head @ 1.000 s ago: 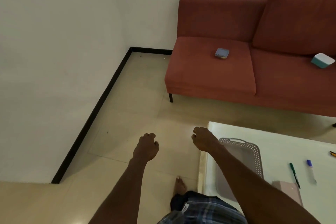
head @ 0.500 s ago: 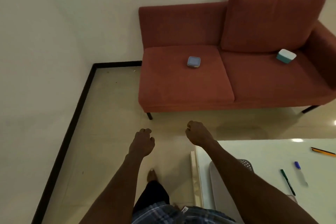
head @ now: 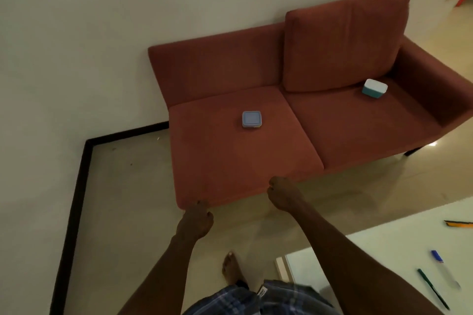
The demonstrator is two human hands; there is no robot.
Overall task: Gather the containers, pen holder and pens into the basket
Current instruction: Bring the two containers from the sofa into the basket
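Note:
A small blue-lidded square container point(head: 251, 119) lies on the left seat of the red sofa point(head: 230, 161). On the right seat rests a teal container with a white lid point(head: 374, 88). My left hand point(head: 196, 220) and my right hand point(head: 282, 195) are stretched forward near the sofa's front edge, both curled into loose fists that hold nothing. At the lower right, on the white table point(head: 384, 248), lie a green pen point(head: 432, 291), a blue-capped pen point(head: 444, 271) and an orange pen point(head: 459, 224). The basket and pen holder are out of view.
Beige tiled floor runs between me and the sofa, with a black skirting line point(head: 74, 212) along the left wall. My bare foot point(head: 231, 270) stands on the floor beside the table's corner. The sofa's armrest closes off its right end.
The view has swung right and moved closer to the sofa. Both fists now reach the sofa's front edge. The basket has dropped out of view at the bottom.

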